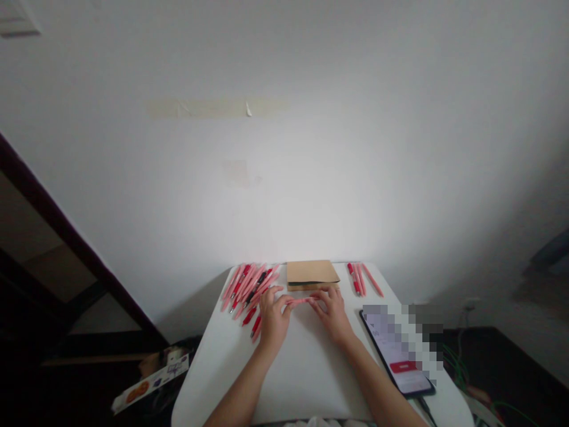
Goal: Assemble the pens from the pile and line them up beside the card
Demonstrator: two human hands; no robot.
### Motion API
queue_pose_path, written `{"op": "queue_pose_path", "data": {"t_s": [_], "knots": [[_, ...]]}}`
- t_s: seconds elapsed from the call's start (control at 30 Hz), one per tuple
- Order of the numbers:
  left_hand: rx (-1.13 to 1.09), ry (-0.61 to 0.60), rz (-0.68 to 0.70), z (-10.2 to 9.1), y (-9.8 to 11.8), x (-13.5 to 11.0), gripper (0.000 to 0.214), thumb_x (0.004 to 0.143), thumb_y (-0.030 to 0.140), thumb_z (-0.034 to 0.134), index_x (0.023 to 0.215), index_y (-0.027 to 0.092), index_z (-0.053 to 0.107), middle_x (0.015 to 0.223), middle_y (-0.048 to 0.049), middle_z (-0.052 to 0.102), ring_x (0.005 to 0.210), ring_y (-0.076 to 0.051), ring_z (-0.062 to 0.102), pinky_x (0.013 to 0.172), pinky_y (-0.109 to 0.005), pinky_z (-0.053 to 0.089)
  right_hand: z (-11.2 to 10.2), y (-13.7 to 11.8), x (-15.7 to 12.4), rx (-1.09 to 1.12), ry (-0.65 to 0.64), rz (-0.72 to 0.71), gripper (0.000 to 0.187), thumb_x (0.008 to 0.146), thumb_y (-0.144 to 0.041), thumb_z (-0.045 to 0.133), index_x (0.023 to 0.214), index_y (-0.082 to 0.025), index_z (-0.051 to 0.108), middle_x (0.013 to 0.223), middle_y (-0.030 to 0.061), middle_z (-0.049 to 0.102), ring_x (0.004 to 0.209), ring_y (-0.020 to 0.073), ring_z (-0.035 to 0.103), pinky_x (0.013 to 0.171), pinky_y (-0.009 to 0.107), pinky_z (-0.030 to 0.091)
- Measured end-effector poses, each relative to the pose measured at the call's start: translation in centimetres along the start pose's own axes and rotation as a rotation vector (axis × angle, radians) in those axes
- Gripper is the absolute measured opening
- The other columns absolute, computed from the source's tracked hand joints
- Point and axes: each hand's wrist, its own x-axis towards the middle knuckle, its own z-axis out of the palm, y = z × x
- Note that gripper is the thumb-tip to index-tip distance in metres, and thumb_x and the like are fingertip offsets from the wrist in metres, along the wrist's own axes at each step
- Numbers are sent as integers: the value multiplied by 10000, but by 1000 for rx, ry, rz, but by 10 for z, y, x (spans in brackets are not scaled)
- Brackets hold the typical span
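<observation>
Between my two hands a pink pen (pixel 300 300) lies level, side to side, over the white table. My left hand (pixel 274 314) pinches its left end, and the fingers of my right hand (pixel 328 309) close on its right end. Just left of my left hand is a loose pile of pens (pixel 249 286), mostly pink, with some red and black ones. A brown notebook (pixel 312 273) lies behind the held pen, at the table's back edge. Several pens (pixel 359 279), pink and one red, lie apart at the back right.
A phone (pixel 395 353) with its screen lit lies at the table's right side, a cable (pixel 427 409) at its lower end. The white table (pixel 306 379) stands against a pale wall (pixel 320 178). Left of it, low down, are a box-like item (pixel 151 382) and dark furniture.
</observation>
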Motion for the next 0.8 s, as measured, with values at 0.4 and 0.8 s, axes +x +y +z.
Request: {"op": "queue_pose_path", "data": {"t_s": [0.4, 0.8], "knots": [[10, 11, 1, 2, -3, 0, 56, 834, 267, 687, 823, 246, 737, 1078, -69, 596, 1062, -260, 560, 940, -473, 488, 3, 4, 1, 47, 15, 14, 228, 956, -442, 527, 952, -257, 661, 1010, 72, 610, 983, 243, 560, 860, 415, 486], [-34, 32, 2, 5, -7, -2, 103, 877, 262, 637, 854, 234, 734, 1076, -81, 622, 1050, -256, 580, 918, -466, 511, 0, 1, 1, 85, 38, 30, 254, 935, -453, 561, 1077, -257, 640, 1065, 81, 610, 1041, 261, 561, 907, 430, 476]]}}
